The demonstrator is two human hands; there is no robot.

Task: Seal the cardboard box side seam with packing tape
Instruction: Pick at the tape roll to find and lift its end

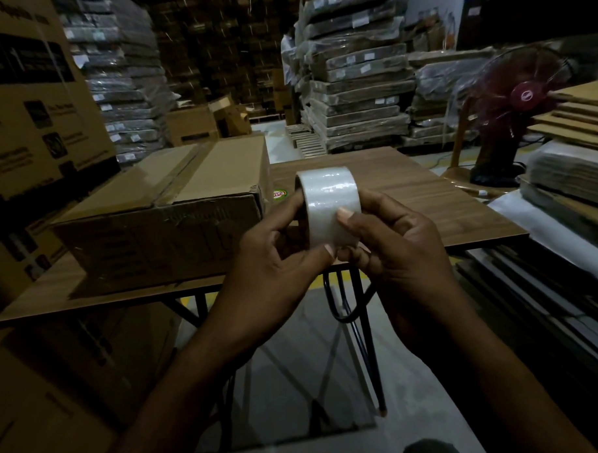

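Meanwhile, both hands, left hand (276,259) and right hand (395,250), pinch an upright tape roll (328,207), its axis sideways; the cardboard box (162,214) lies lengthwise on the table (410,199) left.

The room was a dim warehouse, with light falling mainly on a pale concrete floor (277,137) at centre frame. A brown wood-grain tabletop on black metal legs (410,193) crossed the middle of the frame. Behind it, at upper centre and upper left, rose tall stacks of plastic-wrapped flat cardboard bundles (357,82). A dark red pedestal fan with a wire guard (512,108) stood at the upper right, just beside loose flat cardboard sheets (586,124) piled at the right edge. A large printed brown carton (34,91) filled the upper left corner.
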